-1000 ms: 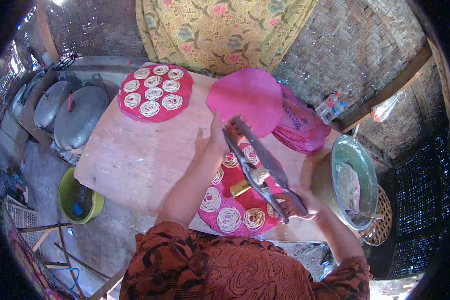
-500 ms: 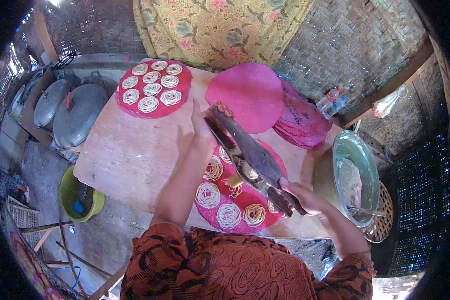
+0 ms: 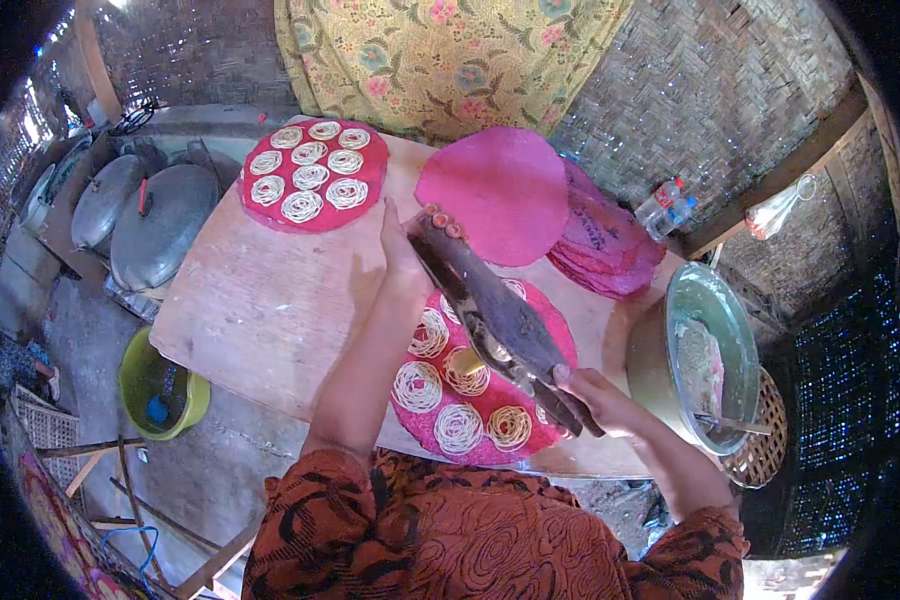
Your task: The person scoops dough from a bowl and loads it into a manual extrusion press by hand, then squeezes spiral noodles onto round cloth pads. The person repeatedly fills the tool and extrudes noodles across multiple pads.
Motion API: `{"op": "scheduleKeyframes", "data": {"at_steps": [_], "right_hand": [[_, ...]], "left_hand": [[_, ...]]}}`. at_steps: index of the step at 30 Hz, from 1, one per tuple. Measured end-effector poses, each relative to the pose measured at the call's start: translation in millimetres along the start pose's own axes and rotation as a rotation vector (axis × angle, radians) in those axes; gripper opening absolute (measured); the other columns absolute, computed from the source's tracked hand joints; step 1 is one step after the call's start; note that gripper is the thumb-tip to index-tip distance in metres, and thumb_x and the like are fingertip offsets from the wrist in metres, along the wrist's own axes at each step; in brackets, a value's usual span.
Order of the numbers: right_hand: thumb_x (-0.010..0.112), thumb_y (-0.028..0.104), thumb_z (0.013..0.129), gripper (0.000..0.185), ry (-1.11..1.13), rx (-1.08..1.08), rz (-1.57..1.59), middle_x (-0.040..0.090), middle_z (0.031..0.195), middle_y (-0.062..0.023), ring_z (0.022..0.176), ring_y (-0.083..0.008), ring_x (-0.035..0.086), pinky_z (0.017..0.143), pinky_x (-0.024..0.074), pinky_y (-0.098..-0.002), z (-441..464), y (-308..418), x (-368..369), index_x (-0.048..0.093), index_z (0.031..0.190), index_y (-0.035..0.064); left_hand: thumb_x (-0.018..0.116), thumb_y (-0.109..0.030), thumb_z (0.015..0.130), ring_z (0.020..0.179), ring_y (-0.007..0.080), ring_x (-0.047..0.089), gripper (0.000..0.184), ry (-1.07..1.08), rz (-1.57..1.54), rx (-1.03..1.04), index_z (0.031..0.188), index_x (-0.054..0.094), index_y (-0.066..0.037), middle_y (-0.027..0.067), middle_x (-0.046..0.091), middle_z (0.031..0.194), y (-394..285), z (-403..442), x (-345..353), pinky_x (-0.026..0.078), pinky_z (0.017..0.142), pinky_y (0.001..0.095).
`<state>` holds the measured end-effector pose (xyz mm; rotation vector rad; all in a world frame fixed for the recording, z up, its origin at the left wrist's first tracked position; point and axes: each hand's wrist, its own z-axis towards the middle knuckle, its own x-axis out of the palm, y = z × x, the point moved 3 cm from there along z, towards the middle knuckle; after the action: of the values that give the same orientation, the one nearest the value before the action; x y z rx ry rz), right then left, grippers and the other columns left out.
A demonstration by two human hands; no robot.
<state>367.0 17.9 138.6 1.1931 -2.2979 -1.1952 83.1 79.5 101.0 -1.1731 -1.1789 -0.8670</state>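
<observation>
A dark wooden press (image 3: 500,320) hangs at a slant over a pink round sheet (image 3: 482,412). Around its upper-left end my left hand (image 3: 408,240) is closed, with red fingertips showing at the far side. The lower-right end is gripped by my right hand (image 3: 598,398). Beneath the press sticks out a brass-coloured cylinder (image 3: 463,361), just over a pale coil of strands (image 3: 469,380). Several other coils lie on the sheet, among them a yellowish one (image 3: 509,427). The press hides part of the sheet.
Another pink sheet with several coils (image 3: 310,178) lies at the table's back left. Behind the press are a plain pink sheet (image 3: 490,195) and a stack of darker ones (image 3: 610,240). A green basin (image 3: 715,330) with pale dough stands right; large lidded pans (image 3: 165,225) stand left.
The press has closed its two arms together and shifted slightly up and left. Under the cylinder, loose strands have become a round coil.
</observation>
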Motion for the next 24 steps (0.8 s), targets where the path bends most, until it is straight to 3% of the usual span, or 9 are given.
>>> {"op": "scheduleKeyframes", "data": {"at_steps": [4,11,16,19,22,24], "right_hand": [[0.045,0.059,0.087,0.057,0.034,0.091,0.004,0.058,0.066,-0.004,0.053,-0.0124,0.055,0.046,0.0445,-0.0258,-13,5,-4,0.059,0.092,0.0041],[0.048,0.063,0.084,0.058,-0.035,0.009,-0.055,0.053,0.061,-0.0039,0.046,-0.0116,0.049,0.04,0.0376,-0.0257,36,-31,-14,0.055,0.088,0.0055],[0.047,0.065,0.083,0.061,-0.029,-0.002,-0.022,0.053,0.062,-0.0039,0.047,-0.0119,0.05,0.04,0.0381,-0.0253,50,-32,-3,0.054,0.091,0.0052],[0.042,0.067,0.084,0.064,0.049,-0.053,0.084,0.055,0.066,-0.0046,0.05,-0.0119,0.052,0.042,0.0405,-0.0255,37,-29,-21,0.055,0.095,0.0049],[0.037,0.068,0.085,0.067,-0.004,0.007,0.112,0.057,0.069,-0.0059,0.053,-0.0124,0.054,0.044,0.0429,-0.0266,9,-18,-41,0.055,0.097,0.0045],[0.034,0.068,0.086,0.069,-0.029,0.157,0.012,0.059,0.073,-0.0082,0.059,-0.0159,0.057,0.051,0.0461,-0.0284,-6,-23,-51,0.055,0.096,0.003]], "left_hand": [[0.031,-0.06,0.089,0.059,0.0169,0.048,0.05,-0.082,-0.082,-0.013,0.073,0.046,-0.014,-0.0009,0.045,0.062,14,-10,-15,0.042,0.065,0.0357],[0.033,-0.058,0.09,0.057,0.016,0.046,0.049,-0.128,-0.114,-0.014,0.07,0.043,-0.015,-0.0008,0.044,0.06,25,22,-57,0.04,0.062,0.0334],[0.037,-0.057,0.089,0.056,0.0148,0.045,0.047,0.067,0.003,0.016,0.068,0.042,-0.015,-0.0025,0.042,0.057,2,28,-40,0.04,0.062,0.0325],[0.039,-0.057,0.089,0.055,0.0145,0.045,0.046,0.053,0.0,0.01,0.067,0.042,-0.016,-0.0031,0.042,0.057,5,18,18,0.041,0.062,0.0324],[0.035,-0.062,0.087,0.058,0.02,0.047,0.052,0.211,-0.172,-0.121,0.07,0.045,-0.014,-0.0005,0.043,0.058,36,38,-2,0.043,0.064,0.0392],[0.034,-0.064,0.086,0.057,0.0194,0.046,0.054,0.138,-0.158,-0.115,0.068,0.045,-0.014,-0.0007,0.042,0.058,70,39,-18,0.042,0.063,0.0384]]}}
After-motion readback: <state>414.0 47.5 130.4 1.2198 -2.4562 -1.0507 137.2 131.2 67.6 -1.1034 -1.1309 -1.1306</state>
